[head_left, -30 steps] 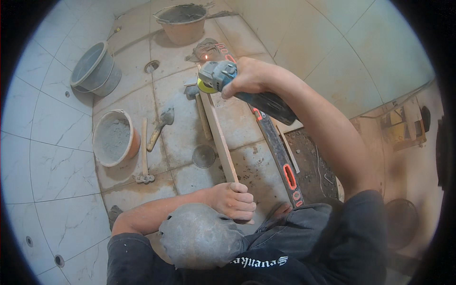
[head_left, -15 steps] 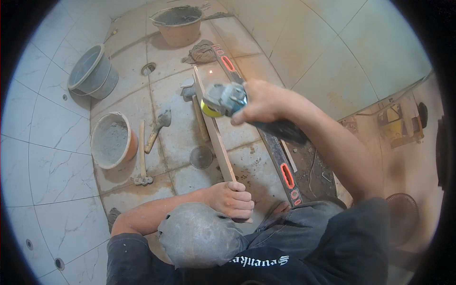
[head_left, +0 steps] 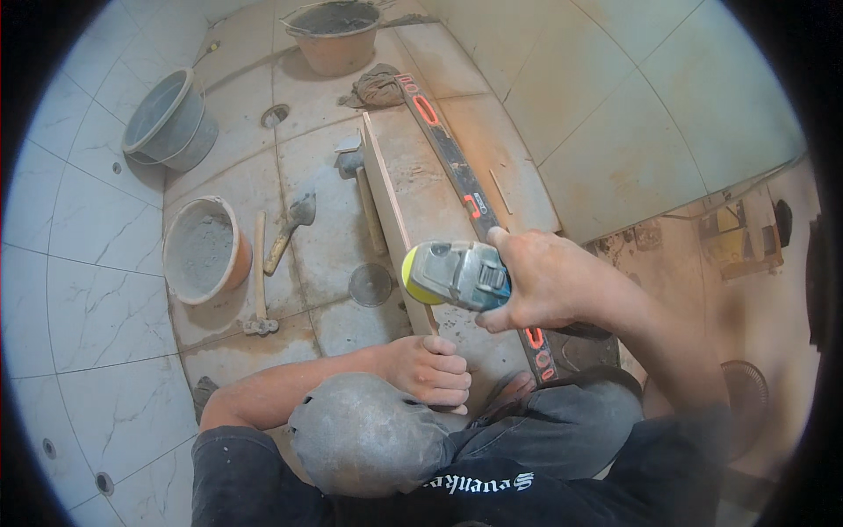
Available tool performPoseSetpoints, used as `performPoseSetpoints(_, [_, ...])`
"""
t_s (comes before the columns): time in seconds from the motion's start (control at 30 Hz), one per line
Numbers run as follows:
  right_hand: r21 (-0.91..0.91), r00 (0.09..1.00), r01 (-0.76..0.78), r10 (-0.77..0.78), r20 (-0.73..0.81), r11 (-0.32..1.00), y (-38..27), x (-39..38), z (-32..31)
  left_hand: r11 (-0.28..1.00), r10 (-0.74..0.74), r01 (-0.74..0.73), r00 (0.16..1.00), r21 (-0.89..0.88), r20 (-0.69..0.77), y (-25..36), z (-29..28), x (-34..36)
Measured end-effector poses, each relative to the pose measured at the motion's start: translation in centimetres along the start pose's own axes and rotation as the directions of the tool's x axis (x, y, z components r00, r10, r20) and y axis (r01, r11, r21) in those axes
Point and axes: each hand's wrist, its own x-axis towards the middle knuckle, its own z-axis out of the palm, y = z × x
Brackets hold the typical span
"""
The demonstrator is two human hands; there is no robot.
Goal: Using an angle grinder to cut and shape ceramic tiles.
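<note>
My right hand point(head_left: 549, 277) is closed round an angle grinder point(head_left: 461, 274), a grey and blue tool with a yellow-green disc point(head_left: 417, 279). The disc meets or hangs just over the upper edge of a tile point(head_left: 386, 193) that stands on edge, running away from me. Whether it touches, I cannot tell. At the tile's near end my left hand point(head_left: 428, 373) is wrapped over the edge with its fingers curled. Just left of the tile lies a hammer with a wooden handle point(head_left: 370, 215), partly hidden behind it. My bent knee point(head_left: 369, 435) is beside the left forearm.
A long black spirit level point(head_left: 452, 167) with red-rimmed openings lies to the right. On the left are a grey bucket point(head_left: 189, 132), a bucket of grey mix point(head_left: 206, 250), a hammer point(head_left: 261, 272) and a trowel point(head_left: 290, 233). An orange bucket point(head_left: 338, 48) and a rag point(head_left: 373, 86) sit farther back.
The grinder in my right hand has moved toward me along the tile, nearer to my left hand. The left hand keeps its hold on the tile.
</note>
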Motion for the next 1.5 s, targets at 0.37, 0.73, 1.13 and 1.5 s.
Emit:
performPoseSetpoints(0.37, [0.077,0.991,0.04,-0.03,-0.127,0.996,-0.5,7.4,-4.8,1.0,0.009,-0.009,0.999,-0.01,-0.033,-0.2,0.2,0.0])
performPoseSetpoints(0.73, [0.048,0.963,0.029,-0.015,-0.27,0.998,-1.6,14.5,-8.9,1.0,0.001,-0.001,1.0,-0.032,0.01,-0.2,-0.4,0.4])
performPoseSetpoints(1.13, [0.052,0.98,0.059,-0.048,-0.194,0.997,-0.9,10.8,-7.3,1.0,-0.009,0.009,1.0,-0.029,0.02,-0.3,-0.2,0.8])
performPoseSetpoints(1.5, [-0.062,0.999,0.022,-0.024,-0.045,0.998,-0.7,1.2,-1.9,1.0,-0.001,0.0,1.0,-0.022,-0.018,-0.3,0.4,0.3])
